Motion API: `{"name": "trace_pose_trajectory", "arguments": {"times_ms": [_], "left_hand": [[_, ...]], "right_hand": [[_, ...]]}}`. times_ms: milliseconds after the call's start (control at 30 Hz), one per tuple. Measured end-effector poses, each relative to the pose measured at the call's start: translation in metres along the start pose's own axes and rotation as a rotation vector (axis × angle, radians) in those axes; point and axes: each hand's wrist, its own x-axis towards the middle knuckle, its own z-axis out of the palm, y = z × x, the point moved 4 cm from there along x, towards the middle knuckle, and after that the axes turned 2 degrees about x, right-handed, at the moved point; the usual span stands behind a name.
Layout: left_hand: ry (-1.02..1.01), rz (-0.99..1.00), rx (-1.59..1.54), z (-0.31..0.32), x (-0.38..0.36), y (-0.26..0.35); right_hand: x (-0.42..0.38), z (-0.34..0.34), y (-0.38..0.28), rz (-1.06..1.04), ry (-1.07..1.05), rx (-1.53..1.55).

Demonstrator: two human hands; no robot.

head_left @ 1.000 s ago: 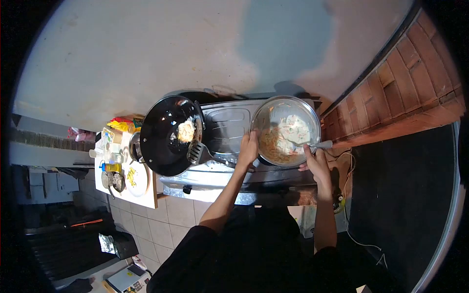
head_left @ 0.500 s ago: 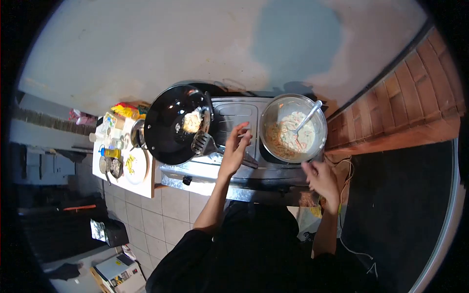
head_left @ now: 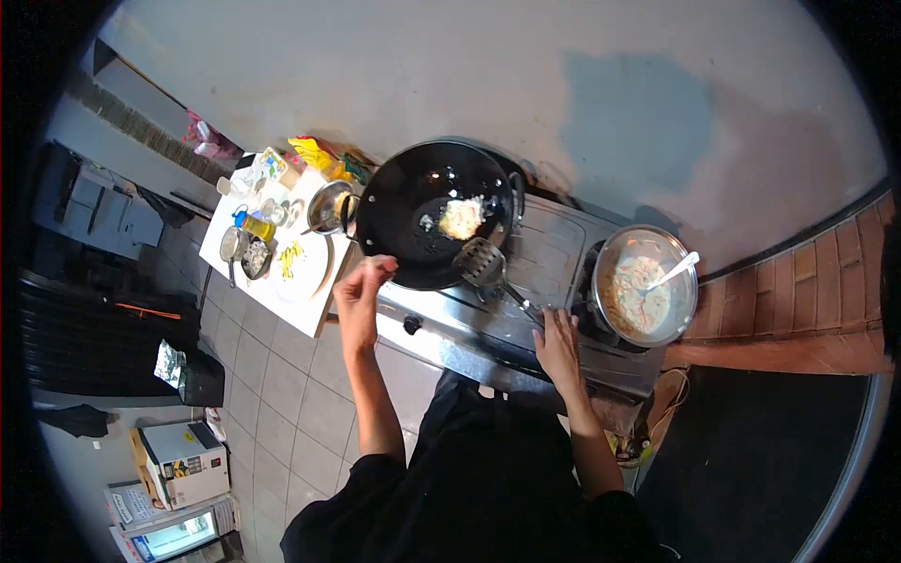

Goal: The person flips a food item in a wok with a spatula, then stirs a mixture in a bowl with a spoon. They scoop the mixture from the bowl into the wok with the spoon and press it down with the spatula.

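A slotted spatula (head_left: 481, 263) lies with its head over the front right rim of a black wok (head_left: 394, 211) and its handle across the stove. My right hand (head_left: 560, 352) is at the handle's end, fingers stretched out over it. My left hand (head_left: 358, 305) hovers by the wok's front left edge with bent fingers drawn together; whether anything is between them is hidden. Inside the wok, a pale lump of batter (head_left: 461, 220) sits right of centre, with small bits beside it. Further right, a metal bowl (head_left: 690, 310) holds a creamy vegetable mixture (head_left: 638, 293) and a spoon (head_left: 678, 269).
The stove (head_left: 554, 244) stands against the wall. To the left, a white table (head_left: 310, 314) carries a plate (head_left: 314, 281) with yellow strips, a metal pot (head_left: 324, 206), an oil bottle (head_left: 256, 226) and small bowls. A brick ledge (head_left: 788, 333) borders the right side.
The view has shifted left, so wok and bowl appear further right. My left hand has moved from above the spatula to the wok's left front. My right hand has gone from the bowl to the spatula handle.
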Motion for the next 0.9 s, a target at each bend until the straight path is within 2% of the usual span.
{"name": "trace_pose_trajectory", "arguments": {"times_ms": [33, 100, 167, 233, 333, 400, 500, 533, 567, 633, 667, 800, 900], "left_hand": [[0.015, 0.003, -0.099, -0.013, 0.006, -0.001], [0.095, -0.065, -0.055, -0.036, 0.021, 0.000], [0.096, -0.038, -0.019, -0.057, 0.038, -0.005], [0.083, -0.055, 0.204, -0.073, 0.055, -0.006], [0.038, -0.093, 0.372, -0.099, 0.089, -0.028], [-0.001, -0.093, 0.527, -0.106, 0.109, -0.049], [-0.012, 0.010, 0.528, -0.107, 0.131, -0.074], [-0.056, -0.015, 0.529, -0.104, 0.138, -0.079], [-0.073, -0.007, 0.516, -0.104, 0.145, -0.084], [-0.193, -0.173, 0.349, -0.100, 0.151, -0.104], [-0.141, -0.212, 0.088, -0.095, 0.149, -0.110], [-0.257, -0.227, -0.022, -0.098, 0.154, -0.126], [-0.166, -0.287, -0.062, -0.090, 0.147, -0.101]], "right_hand": [[0.002, 0.002, -0.003, 0.026, 0.006, -0.087], [0.003, 0.008, -0.005, 0.098, -0.026, -0.069], [0.001, 0.017, 0.002, 0.153, 0.096, -0.163], [-0.004, 0.012, -0.009, 0.163, 0.141, -0.206], [-0.010, 0.002, -0.024, 0.323, 0.180, -0.304], [-0.011, -0.009, -0.041, 0.337, 0.206, -0.288], [-0.015, -0.015, -0.061, 0.324, 0.276, -0.283], [-0.015, -0.017, -0.070, 0.286, 0.318, -0.277], [-0.016, -0.019, -0.079, 0.246, 0.362, -0.272], [-0.020, -0.021, -0.101, 0.289, 0.430, -0.278], [-0.023, -0.022, -0.107, 0.319, 0.483, -0.270], [-0.030, -0.011, -0.112, 0.403, 0.509, -0.208], [-0.028, -0.009, -0.110, 0.373, 0.526, -0.102]]}}
